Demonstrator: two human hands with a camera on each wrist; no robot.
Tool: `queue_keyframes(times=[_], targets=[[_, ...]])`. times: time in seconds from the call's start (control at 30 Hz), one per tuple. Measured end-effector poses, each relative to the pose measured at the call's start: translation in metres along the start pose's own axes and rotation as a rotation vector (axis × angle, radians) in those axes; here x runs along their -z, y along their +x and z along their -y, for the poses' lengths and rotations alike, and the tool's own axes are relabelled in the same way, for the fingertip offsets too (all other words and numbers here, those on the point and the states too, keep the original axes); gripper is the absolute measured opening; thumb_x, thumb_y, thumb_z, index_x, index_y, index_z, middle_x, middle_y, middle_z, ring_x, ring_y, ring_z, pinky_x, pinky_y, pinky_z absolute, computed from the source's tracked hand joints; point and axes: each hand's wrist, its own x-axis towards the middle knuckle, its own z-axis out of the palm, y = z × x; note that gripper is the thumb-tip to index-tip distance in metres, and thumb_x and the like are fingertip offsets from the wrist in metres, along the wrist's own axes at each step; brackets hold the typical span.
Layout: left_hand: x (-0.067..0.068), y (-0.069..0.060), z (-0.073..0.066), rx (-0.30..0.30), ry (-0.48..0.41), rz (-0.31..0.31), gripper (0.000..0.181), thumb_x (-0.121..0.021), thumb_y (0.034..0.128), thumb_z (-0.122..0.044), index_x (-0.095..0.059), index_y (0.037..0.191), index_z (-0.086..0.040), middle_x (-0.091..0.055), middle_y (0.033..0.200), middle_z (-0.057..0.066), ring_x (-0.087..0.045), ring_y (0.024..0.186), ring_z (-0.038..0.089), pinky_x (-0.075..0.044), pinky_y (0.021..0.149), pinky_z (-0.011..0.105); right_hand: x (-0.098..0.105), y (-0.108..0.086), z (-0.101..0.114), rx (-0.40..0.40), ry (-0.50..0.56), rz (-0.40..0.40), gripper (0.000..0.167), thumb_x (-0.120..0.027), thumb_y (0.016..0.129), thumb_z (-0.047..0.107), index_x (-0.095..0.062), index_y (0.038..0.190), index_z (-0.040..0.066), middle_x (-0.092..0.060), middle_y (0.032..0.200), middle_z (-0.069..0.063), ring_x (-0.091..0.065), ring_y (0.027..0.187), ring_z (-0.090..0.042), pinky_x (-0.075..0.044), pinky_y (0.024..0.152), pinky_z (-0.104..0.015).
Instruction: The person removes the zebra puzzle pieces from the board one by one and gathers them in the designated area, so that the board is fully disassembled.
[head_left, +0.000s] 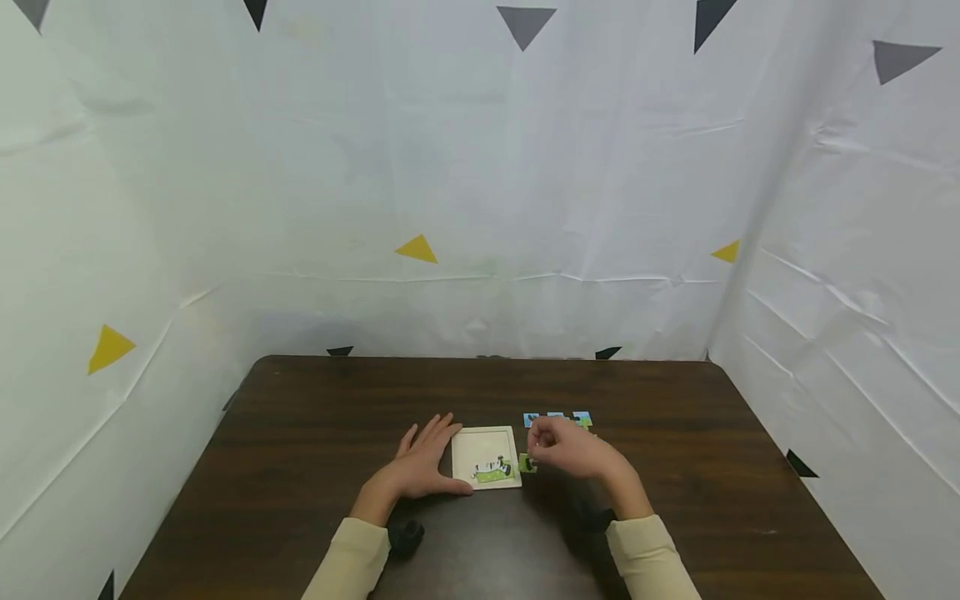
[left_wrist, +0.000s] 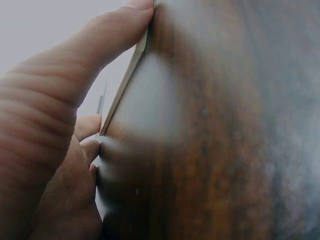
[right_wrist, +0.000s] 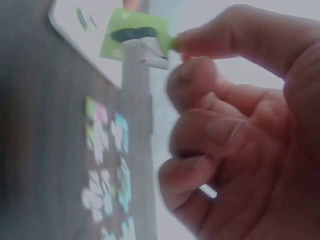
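Note:
A pale square puzzle tray (head_left: 483,437) lies on the table with green, black and white pieces (head_left: 493,471) along its near side. My left hand (head_left: 420,467) rests against the tray's left side, its fingers extended and spread. In the left wrist view, the thumb (left_wrist: 107,37) touches the tray's edge (left_wrist: 125,80), with fingertips beside a corner. My right hand (head_left: 573,450) pinches a green puzzle piece (right_wrist: 135,35) with black and white markings between thumb and index finger, just right of the tray. The other right fingers are curled, holding nothing.
Several loose puzzle pieces (head_left: 581,417) lie beyond the right hand, partly hidden by it in the head view; the right wrist view shows more of these loose pieces (right_wrist: 97,195), blurred. A dark wood-grain table (head_left: 315,433) bears everything. White sheeting (head_left: 465,167) surrounds it.

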Motion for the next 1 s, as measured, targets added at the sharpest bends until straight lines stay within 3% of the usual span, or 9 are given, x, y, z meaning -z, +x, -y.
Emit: queue_keyframes(times=[0.2, 0.5, 0.7, 0.87, 1.0], targets=[[0.005, -0.008, -0.004, 0.000, -0.019, 0.005, 0.122, -0.084, 0.0784, -0.073, -0.030, 0.171, -0.015, -0.016, 0.182, 0.010, -0.009, 0.170, 0.036, -0.001, 0.132, 0.068, 0.009, -0.009, -0.013, -0.081, -0.011, 0.035, 0.009, -0.065, 0.102, 0.008, -0.068, 0.099, 0.001, -0.064, 0.085, -0.001, -0.052, 0.075, -0.014, -0.045, 0.068, -0.030], [0.013, -0.015, -0.016, 0.016, 0.001, 0.014, 0.117, -0.086, 0.0818, -0.064, -0.031, 0.170, -0.012, -0.018, 0.181, 0.013, -0.012, 0.169, 0.037, -0.005, 0.132, 0.069, 0.004, -0.002, -0.028, -0.036, -0.023, 0.019, 0.010, -0.066, 0.103, 0.008, -0.069, 0.103, -0.001, -0.071, 0.090, -0.007, -0.055, 0.077, -0.013, -0.047, 0.070, -0.029], [0.013, -0.013, -0.014, 0.009, -0.011, 0.015, 0.117, -0.086, 0.0819, -0.065, -0.031, 0.170, -0.013, -0.017, 0.182, 0.011, -0.011, 0.169, 0.037, -0.002, 0.132, 0.068, 0.007, -0.002, -0.031, -0.048, -0.023, 0.006, 0.009, -0.072, 0.100, 0.006, -0.069, 0.102, -0.002, -0.066, 0.084, -0.005, -0.052, 0.071, -0.012, -0.044, 0.064, -0.028], [0.011, -0.013, -0.011, -0.005, -0.030, 0.009, 0.119, -0.083, 0.0807, -0.071, -0.031, 0.170, -0.012, -0.016, 0.182, 0.013, -0.009, 0.169, 0.038, 0.000, 0.131, 0.069, 0.006, -0.004, -0.030, -0.087, -0.019, 0.029, 0.013, -0.077, 0.096, 0.009, -0.067, 0.099, 0.001, -0.064, 0.088, -0.003, -0.053, 0.075, -0.014, -0.045, 0.067, -0.030], [0.011, -0.014, -0.011, -0.008, -0.030, 0.006, 0.118, -0.085, 0.0810, -0.068, -0.033, 0.169, -0.010, -0.019, 0.181, 0.014, -0.011, 0.169, 0.040, -0.001, 0.131, 0.069, 0.003, -0.003, -0.028, -0.070, -0.044, 0.016, 0.010, -0.074, 0.098, 0.008, -0.066, 0.095, 0.002, -0.064, 0.086, -0.002, -0.052, 0.074, -0.013, -0.044, 0.067, -0.030]])
